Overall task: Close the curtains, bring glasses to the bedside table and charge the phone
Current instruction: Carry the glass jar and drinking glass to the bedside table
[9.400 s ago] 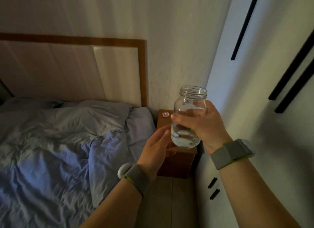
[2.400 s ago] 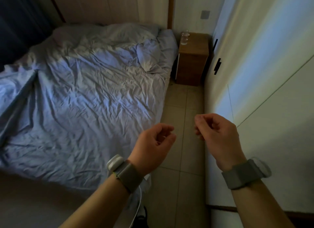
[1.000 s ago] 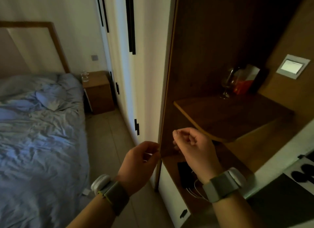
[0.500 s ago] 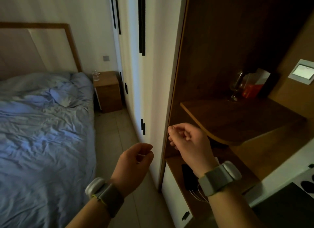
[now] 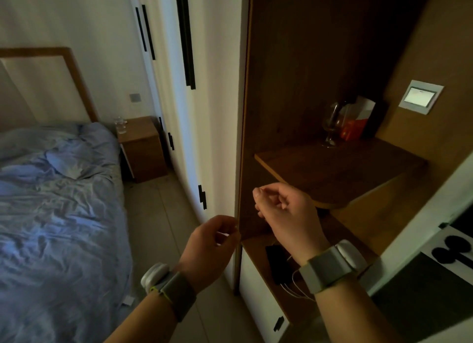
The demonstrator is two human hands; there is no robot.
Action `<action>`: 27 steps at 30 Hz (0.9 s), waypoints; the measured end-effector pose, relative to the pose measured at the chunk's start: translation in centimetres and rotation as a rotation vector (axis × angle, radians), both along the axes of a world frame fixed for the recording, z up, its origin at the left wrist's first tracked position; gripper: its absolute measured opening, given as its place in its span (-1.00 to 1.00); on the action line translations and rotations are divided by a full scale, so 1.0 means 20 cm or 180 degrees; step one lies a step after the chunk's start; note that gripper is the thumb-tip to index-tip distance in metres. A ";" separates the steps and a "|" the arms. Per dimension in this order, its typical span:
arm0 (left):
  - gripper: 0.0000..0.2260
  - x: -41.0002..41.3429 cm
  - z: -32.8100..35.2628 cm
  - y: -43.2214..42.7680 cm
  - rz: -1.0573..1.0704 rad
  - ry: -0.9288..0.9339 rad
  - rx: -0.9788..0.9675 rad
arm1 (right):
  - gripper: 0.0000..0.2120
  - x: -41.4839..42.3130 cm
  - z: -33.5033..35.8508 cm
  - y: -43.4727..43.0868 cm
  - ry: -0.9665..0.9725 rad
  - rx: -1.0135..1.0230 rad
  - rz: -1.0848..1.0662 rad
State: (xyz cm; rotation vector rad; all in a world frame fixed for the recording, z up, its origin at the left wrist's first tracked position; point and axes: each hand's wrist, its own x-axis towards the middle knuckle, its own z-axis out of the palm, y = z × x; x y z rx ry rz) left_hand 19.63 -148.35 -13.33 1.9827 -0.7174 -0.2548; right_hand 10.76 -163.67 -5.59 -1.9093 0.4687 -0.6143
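Phone lies flat on the lower shelf of the dark wooden niche, a black slab partly hidden behind the right wrist, with thin white cables trailing from its near end; whether a cable is plugged into it cannot be told. One glass jar, clear and upright, stands on the far left corner of the bedside table, close to the bed; one stemmed glass stands at the back of the upper shelf, just beside an orange and white carton.

Left hand hangs loosely curled and holds nothing, in front of the niche's left edge; right hand is also half-curled and holds nothing, raised before the rounded front edge of the upper shelf and above the phone; the two hands are apart, each wrist wearing one grey band. A strip of bare floor runs between the bed and the white wardrobe doors up to the bedside table.
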 end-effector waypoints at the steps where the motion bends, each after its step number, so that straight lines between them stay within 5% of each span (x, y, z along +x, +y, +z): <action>1: -0.78 0.01 0.00 0.00 -0.0005 0.0009 -0.0008 | -0.90 0.00 0.00 -0.01 0.0005 -0.0023 -0.0009; 27: -0.80 0.67 0.09 -0.36 -0.0750 0.0068 -0.0294 | -0.95 0.41 0.05 -0.24 0.0076 0.0148 -0.0963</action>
